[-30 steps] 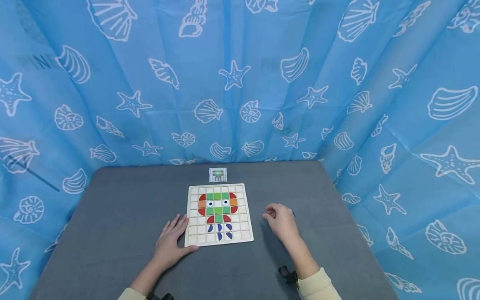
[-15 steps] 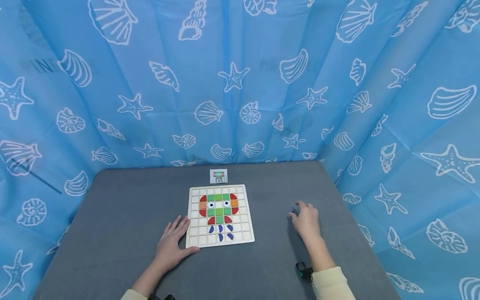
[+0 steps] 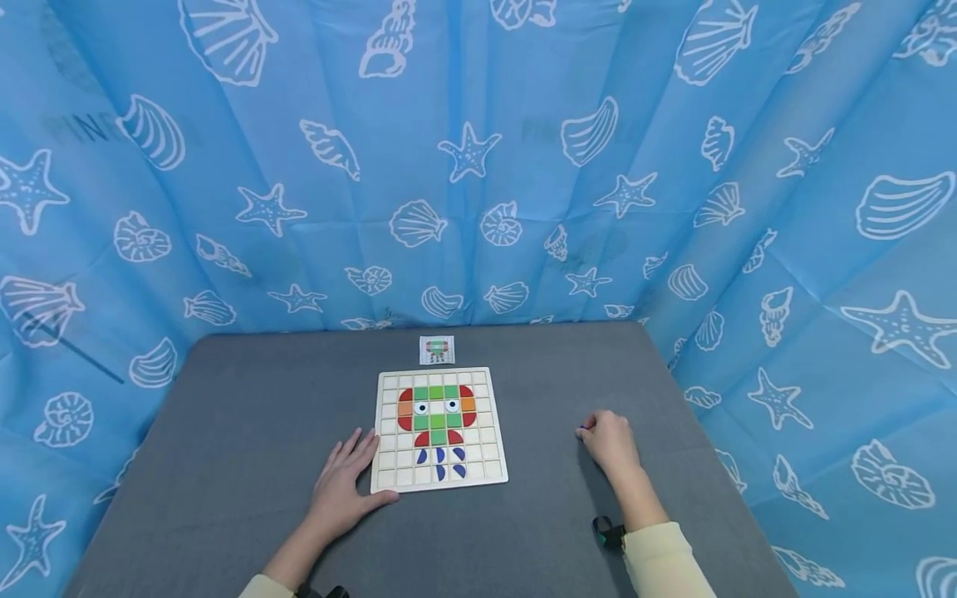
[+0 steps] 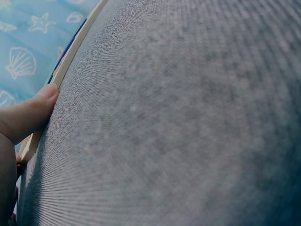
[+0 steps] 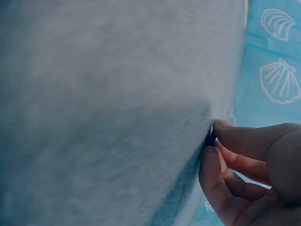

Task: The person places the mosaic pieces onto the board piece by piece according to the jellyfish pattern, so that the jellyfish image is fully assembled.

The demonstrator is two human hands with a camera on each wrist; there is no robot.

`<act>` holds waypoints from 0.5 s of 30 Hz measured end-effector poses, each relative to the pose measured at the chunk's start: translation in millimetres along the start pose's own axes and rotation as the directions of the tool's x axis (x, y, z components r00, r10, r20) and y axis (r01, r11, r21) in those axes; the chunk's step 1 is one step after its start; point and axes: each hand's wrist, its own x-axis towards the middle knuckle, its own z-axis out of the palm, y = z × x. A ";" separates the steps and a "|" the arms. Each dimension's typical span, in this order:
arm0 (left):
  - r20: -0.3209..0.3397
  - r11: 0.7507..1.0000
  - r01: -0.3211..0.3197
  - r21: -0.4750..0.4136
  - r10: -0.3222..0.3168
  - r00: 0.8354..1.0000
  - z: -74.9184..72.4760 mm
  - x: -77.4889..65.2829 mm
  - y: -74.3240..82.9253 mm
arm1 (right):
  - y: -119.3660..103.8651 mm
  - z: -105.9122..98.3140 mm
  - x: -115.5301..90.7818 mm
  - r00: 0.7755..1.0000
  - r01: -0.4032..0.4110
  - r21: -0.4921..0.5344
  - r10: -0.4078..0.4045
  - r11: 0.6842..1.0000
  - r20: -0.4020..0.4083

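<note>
A light wooden grid board (image 3: 489,469) lies on the table, with a figure of green, red and orange tiles, two eye tiles and several dark blue half-round tiles (image 3: 440,473). My left hand (image 3: 340,483) rests at its near left corner, fingers stretched along the left side. In the left wrist view the thumb (image 4: 33,110) lies against the board's edge. Off to the right of the board, my right hand (image 3: 613,440) is low over the table. Its thumb and fingertips pinch a small dark blue tile (image 5: 211,136), mostly covered by the fingers.
Just behind the board lies a small picture card (image 3: 437,350) showing a similar figure. Dark grey cloth covers the table (image 3: 284,390). A blue curtain (image 3: 463,208) with white shells and starfish hangs behind and at both sides.
My right hand has moved right, away from the board, to a small blue tile, and its fingers have closed on it. The left hand keeps its place at the board's corner.
</note>
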 end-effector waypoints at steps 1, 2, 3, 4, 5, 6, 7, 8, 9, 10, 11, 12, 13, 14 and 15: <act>0.002 1.000 0.000 0.001 0.000 1.000 -0.2 0.0 0.3 | -0.2 -0.7 0.1 1.000 -0.002 0.006 0.002 1.000 0.002; 0.004 1.000 0.000 0.000 0.000 1.000 -0.4 -0.1 0.6 | -0.3 -1.7 0.1 1.000 -0.005 0.011 0.005 1.000 0.007; 0.007 1.000 -0.001 0.001 0.000 1.000 -0.6 -0.1 0.8 | 0.0 -2.5 0.3 1.000 -0.011 0.017 0.010 1.000 0.014; 0.009 1.000 0.000 0.000 0.000 1.000 -0.8 -0.1 1.2 | 0.2 -3.7 0.1 1.000 -0.014 0.020 0.013 1.000 0.022; 0.010 1.000 0.001 -0.001 -0.001 1.000 -1.0 -0.1 1.5 | 0.6 -5.0 -0.1 0.999 -0.017 0.025 0.016 1.000 0.032; 0.010 1.000 0.003 -0.003 -0.003 1.000 -1.3 -0.1 1.8 | 1.0 -6.3 -0.3 0.999 -0.018 0.029 0.016 0.999 0.044; 0.011 1.000 0.004 -0.003 -0.004 1.000 -1.5 -0.2 2.1 | 1.4 -7.9 -0.6 0.998 -0.019 0.029 0.017 0.999 0.062; 0.011 1.000 0.006 -0.005 -0.006 1.000 -1.7 -0.3 2.3 | 2.3 -9.3 -0.9 0.997 -0.011 0.031 0.009 0.999 0.081; 0.011 1.000 0.007 -0.005 -0.007 1.000 -1.9 -0.4 2.4 | 3.0 -10.9 -1.4 0.995 0.001 0.036 -0.004 0.999 0.099; 0.010 1.000 0.008 -0.005 -0.008 1.000 -2.1 -0.5 2.7 | 4.0 -12.5 -1.9 0.992 0.019 0.043 -0.024 0.999 0.122; 0.010 1.000 0.008 -0.005 -0.008 1.000 -2.3 -0.7 2.8 | 5.2 -13.7 -2.3 0.988 0.038 0.054 -0.046 0.998 0.145; 0.008 1.000 0.008 -0.008 -0.008 1.000 -2.6 -0.9 2.9 | 6.3 -14.8 -2.6 0.983 0.064 0.059 -0.073 0.996 0.168; 0.008 1.000 0.007 -0.008 -0.007 1.000 -2.8 -1.2 3.0 | 7.5 -15.7 -3.0 0.976 0.090 0.066 -0.101 0.994 0.193; 0.007 1.000 0.006 -0.009 -0.006 1.000 -2.9 -1.5 3.1 | 8.5 -16.4 -3.3 0.967 0.124 0.073 -0.137 0.990 0.217; 0.005 1.000 0.004 -0.010 -0.004 1.000 -3.1 -1.8 3.1 | 9.1 -16.7 -3.4 0.958 0.149 0.082 -0.164 0.985 0.236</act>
